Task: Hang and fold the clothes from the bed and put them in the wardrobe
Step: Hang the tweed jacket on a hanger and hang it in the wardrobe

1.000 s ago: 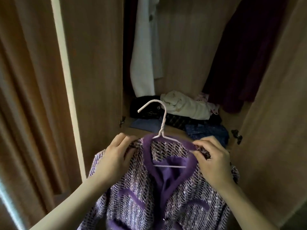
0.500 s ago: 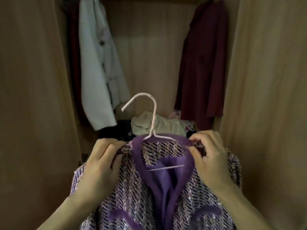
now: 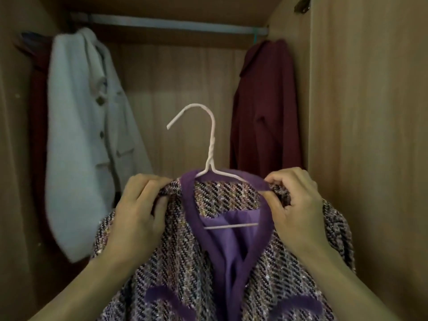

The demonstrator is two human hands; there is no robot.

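Observation:
A purple tweed jacket (image 3: 185, 262) with purple trim hangs on a white wire hanger (image 3: 209, 144) in front of me, inside the open wardrobe. My left hand (image 3: 139, 212) grips the jacket's left shoulder. The right shoulder is pinched by my right hand (image 3: 298, 205) close to the collar. The hanger's hook points up and left, well below the metal rail (image 3: 176, 25) that runs across the top of the wardrobe.
A white buttoned coat (image 3: 85, 135) hangs on the rail at the left, with a dark red garment (image 3: 38, 112) behind it. Another dark red coat (image 3: 266, 107) hangs at the right. Wooden side walls (image 3: 370, 135) close in on both sides; bare rail lies between the coats.
The jacket on its hanger has been raised and carried further into the wardrobe. My view has tilted up, so the rail shows and the folded pile at the bottom is out of sight.

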